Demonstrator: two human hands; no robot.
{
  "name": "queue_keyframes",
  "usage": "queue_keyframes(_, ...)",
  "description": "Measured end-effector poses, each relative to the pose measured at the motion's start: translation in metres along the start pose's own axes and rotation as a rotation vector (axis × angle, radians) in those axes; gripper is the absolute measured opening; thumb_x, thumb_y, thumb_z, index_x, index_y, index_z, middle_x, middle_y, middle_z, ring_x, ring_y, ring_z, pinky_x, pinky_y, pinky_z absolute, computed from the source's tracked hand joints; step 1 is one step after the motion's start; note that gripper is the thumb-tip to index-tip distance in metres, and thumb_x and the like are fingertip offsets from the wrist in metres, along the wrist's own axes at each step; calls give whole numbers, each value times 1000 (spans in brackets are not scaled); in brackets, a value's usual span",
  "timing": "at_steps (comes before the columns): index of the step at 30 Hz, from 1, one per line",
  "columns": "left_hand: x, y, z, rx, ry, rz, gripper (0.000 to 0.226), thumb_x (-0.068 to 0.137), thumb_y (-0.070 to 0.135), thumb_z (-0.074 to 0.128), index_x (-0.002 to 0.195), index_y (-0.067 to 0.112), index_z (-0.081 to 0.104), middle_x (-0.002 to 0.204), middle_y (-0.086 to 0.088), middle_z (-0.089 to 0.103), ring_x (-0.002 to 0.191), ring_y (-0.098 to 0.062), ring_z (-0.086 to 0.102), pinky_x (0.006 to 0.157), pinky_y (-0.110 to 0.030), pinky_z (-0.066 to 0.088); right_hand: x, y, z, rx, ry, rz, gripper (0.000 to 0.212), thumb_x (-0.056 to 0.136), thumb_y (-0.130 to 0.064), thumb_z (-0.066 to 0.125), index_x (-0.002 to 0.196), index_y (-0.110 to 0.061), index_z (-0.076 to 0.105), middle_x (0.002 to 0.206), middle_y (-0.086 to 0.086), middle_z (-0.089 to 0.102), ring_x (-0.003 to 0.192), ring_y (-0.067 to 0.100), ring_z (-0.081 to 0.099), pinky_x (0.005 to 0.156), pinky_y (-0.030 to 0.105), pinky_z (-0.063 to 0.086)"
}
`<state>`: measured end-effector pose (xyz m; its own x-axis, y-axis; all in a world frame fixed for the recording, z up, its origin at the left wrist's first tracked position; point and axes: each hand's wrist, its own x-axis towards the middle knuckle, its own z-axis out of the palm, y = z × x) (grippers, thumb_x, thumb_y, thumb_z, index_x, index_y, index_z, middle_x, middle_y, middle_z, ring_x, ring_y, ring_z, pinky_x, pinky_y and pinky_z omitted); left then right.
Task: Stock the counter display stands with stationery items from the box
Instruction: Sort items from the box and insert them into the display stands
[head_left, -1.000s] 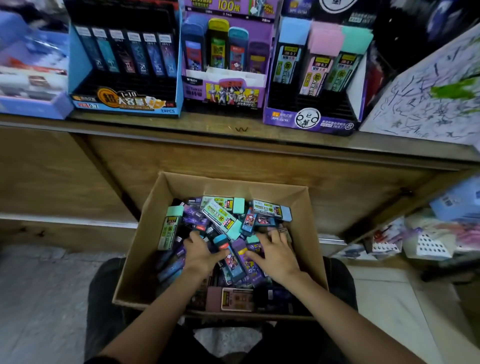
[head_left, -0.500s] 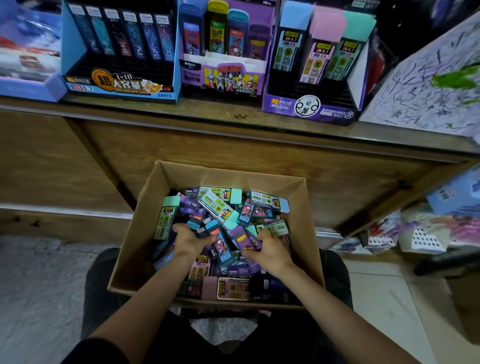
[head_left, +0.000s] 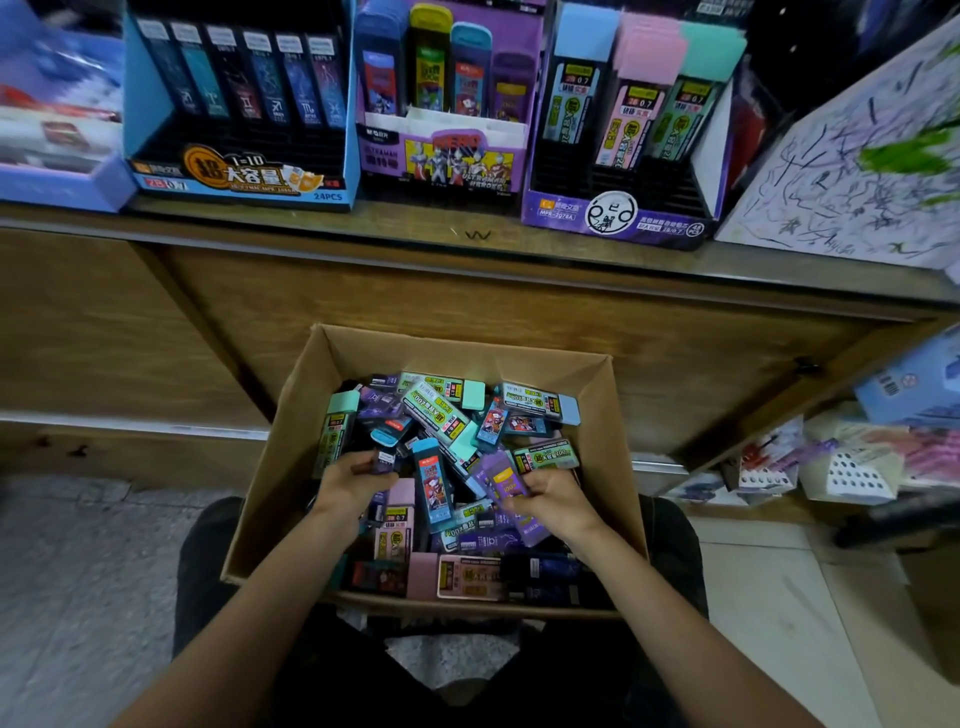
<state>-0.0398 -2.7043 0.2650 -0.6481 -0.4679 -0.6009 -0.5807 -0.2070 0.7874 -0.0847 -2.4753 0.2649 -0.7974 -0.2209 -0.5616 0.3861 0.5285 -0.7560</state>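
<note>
**Q:** Where is the stock?

**A:** In an open cardboard box (head_left: 618, 415) on the person's lap, just below the table (head_left: 311, 223) edge. It holds a loose heap of slim flat cases (head_left: 439, 413) lying crisscross, with printed labels and caps in mint, pink, blue and purple.

**Q:** And the hands?

**A:** Both are down in the box. The left hand (head_left: 348, 483) curls round a small dark purple case (head_left: 384, 460). The right hand (head_left: 556, 499) pinches a lilac case (head_left: 498, 475) with a yellow label.

**Q:** The display stands?

**A:** Three stand side by side on the table. The blue stand (head_left: 156, 119) holds a row of dark cases. The middle purple stand (head_left: 447, 161) holds four upright cases with coloured caps. The right purple stand (head_left: 623, 218) holds cases capped in blue, pink and mint.
</note>
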Motion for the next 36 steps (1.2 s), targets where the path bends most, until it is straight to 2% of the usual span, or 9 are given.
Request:
queue_keyframes(3, 1, -1, -15, -11, -13, -13, 44, 77, -18, 62, 120, -8, 55, 112, -24, 61, 99, -37, 58, 87, -41, 46, -2, -2, 1, 9, -13, -24, 23, 80, -4, 71, 101, 5, 66, 103, 19, 69, 97, 29, 64, 91, 38, 47)
queue_keyframes(6, 0, -2, -27, -16, -29, -34, 45, 77, -17, 62, 121, -6, 56, 119, -28, 57, 98, -36, 58, 84, -39, 46, -4, -4, 1, 74, -21, -49, 23, 80, -3, 70, 100, 7, 65, 105, 20, 68, 100, 30, 64, 89, 34, 49)
queue_keyframes(10, -11, 2, -26, 34, -89, 73, 39, 76, -14, 67, 112, -3, 61, 106, -16, 59, 102, -31, 56, 88, -34, 44, -12, -15, 2, 209, -48, -74, 12, 80, -4, 70, 89, -13, 69, 96, 8, 71, 88, 16, 65, 73, 14, 50)
queue_keyframes(13, -25, 10, -13, -3, -220, 132, 25, 83, -7, 62, 100, 12, 60, 104, -8, 61, 98, -24, 61, 82, -31, 48, -17, -25, 4, 327, -49, -92, 15, 80, -6, 70, 95, -8, 70, 98, 9, 71, 93, 21, 65, 85, 27, 50)
queue_keyframes(16, -38, 16, 5, -78, -348, 128, 25, 93, 2, 52, 112, 17, 46, 105, -11, 65, 89, -16, 67, 66, -25, 54, -23, -39, 11, 416, -40, -119, 16, 82, -6, 68, 98, -5, 69, 101, 13, 71, 95, 24, 65, 90, 34, 48)
queue_keyframes(21, -49, 18, 35, -273, -325, 102, 17, 96, 11, 50, 110, 19, 45, 101, -11, 65, 86, -20, 66, 77, -39, 51, -32, -57, 25, 494, 26, -149, 21, 79, -7, 72, 97, -14, 64, 94, 5, 71, 91, 20, 67, 86, 33, 51)
queue_keyframes(23, -52, 22, 41, -387, -336, 83, 10, 94, 17, 53, 103, 17, 48, 90, -3, 71, 80, -17, 68, 72, -36, 52, -34, -62, 28, 443, 79, -180, 20, 79, -8, 72, 95, -18, 65, 98, 6, 70, 93, 19, 65, 86, 32, 50)
queue_keyframes(29, -56, 40, 37, -382, -323, 283, 15, 90, 6, 57, 101, 9, 66, 95, -8, 74, 85, -24, 69, 73, -36, 57, -41, -74, 23, 398, 47, -328, 19, 82, -3, 67, 90, -20, 70, 90, -2, 71, 82, 5, 65, 74, 16, 50)
queue_keyframes(36, -64, 86, 32, -322, -326, 366, 10, 91, 11, 56, 96, 15, 64, 85, -3, 75, 76, -19, 71, 67, -33, 59, -47, -101, -11, 495, 72, -329, 15, 90, -7, 57, 93, -13, 70, 97, 12, 71, 91, 27, 65, 87, 43, 50)
